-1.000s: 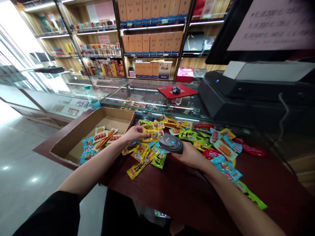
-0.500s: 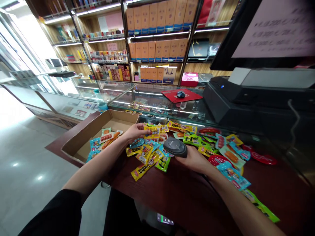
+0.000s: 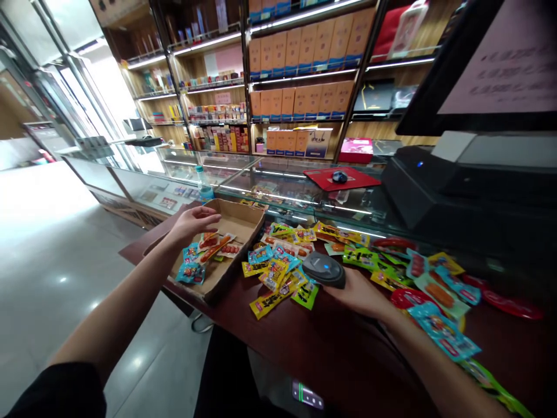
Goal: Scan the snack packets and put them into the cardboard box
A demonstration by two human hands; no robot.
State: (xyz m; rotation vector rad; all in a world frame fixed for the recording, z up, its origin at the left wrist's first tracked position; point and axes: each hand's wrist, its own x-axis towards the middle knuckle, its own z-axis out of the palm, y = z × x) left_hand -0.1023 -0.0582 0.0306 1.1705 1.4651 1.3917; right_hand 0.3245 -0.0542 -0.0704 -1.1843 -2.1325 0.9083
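My left hand (image 3: 196, 224) is over the cardboard box (image 3: 237, 216), its fingers stretched out and apart, with no packet visible in them. Below it in the box lie blue packets (image 3: 190, 273) and clear packs of small sausages (image 3: 230, 249); the hand and forearm hide part of the inside. My right hand (image 3: 354, 290) is wrapped round a dark barcode scanner (image 3: 324, 269), held above the table beside a pile of snack packets. A yellow packet (image 3: 266, 303) lies at the front of this pile, with a green packet (image 3: 306, 295) near the scanner.
More packets (image 3: 444, 331) and red oval packs (image 3: 411, 298) spread over the dark red table (image 3: 339, 342) to the right. Behind stand a glass counter (image 3: 278, 174), a mouse (image 3: 339, 176) on a red mat, a bottle (image 3: 203, 184) and a black monitor (image 3: 439, 75).
My left hand has moved left from a yellow packet at the pile to over the box. The scanner stays in my right hand. The whole view has shifted.
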